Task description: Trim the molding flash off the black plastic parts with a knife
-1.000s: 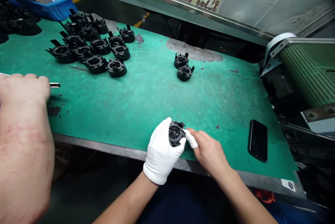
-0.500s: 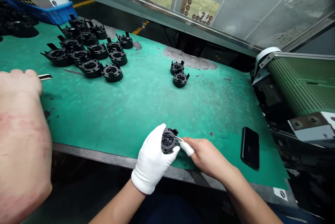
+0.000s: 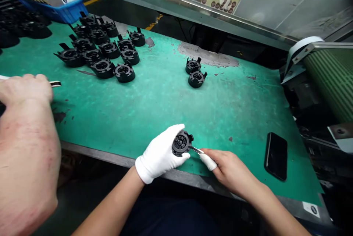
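My left hand, in a white glove, grips a round black plastic part between thumb and fingers just above the table's front edge. The part's ribbed face is turned up toward me, and a small tab sticks out at its upper right. In my right hand, whose thumb has a white cover, is a slim metal tool. Its narrow tip lies at the right rim of the part. Whether it is a blade or tweezers I cannot make out.
Two similar black parts stand mid-table, with several more grouped at the back left. A phone lies at right, near a green conveyor belt. Another person's arm reaches in at left. Behind it stands a blue bin.
The tool's tip has moved from over the part's face to its right rim, as my right hand drew slightly away. My view has shifted a little left.
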`<state>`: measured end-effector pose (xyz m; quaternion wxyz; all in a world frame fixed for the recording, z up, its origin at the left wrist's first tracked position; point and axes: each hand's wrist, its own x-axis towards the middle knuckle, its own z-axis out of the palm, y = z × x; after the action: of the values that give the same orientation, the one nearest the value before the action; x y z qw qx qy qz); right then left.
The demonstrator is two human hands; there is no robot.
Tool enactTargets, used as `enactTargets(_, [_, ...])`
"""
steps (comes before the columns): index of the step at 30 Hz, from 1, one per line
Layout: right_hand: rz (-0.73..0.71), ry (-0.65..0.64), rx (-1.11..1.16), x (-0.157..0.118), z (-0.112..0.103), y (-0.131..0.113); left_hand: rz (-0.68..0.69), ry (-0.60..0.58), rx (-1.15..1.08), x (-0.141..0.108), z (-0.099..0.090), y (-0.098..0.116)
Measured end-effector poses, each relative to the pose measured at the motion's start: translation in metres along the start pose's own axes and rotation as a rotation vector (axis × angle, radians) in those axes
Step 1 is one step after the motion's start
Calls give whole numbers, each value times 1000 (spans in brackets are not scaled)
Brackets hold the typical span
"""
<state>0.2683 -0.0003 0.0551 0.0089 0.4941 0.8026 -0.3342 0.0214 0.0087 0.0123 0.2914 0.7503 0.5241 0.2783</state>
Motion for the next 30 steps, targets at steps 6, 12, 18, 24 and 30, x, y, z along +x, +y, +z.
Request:
enactTargets(6, [-30, -101, -32, 4, -5, 0, 79, -149, 52, 13, -6, -3])
enactTargets(12, [-54, -110, -31, 7, -9, 4, 104, -207, 25, 18, -10, -6])
enactTargets(18, [-111, -170, -51, 14, -19, -1, 154, -316, -48, 27, -14, -6])
enactTargets(24, [-80, -150, -69, 18, -15, 6, 162, -351, -62, 30, -16, -6])
enactTargets(30, [-109, -238, -103, 23, -26, 1, 156, -379, -54, 31, -16, -7])
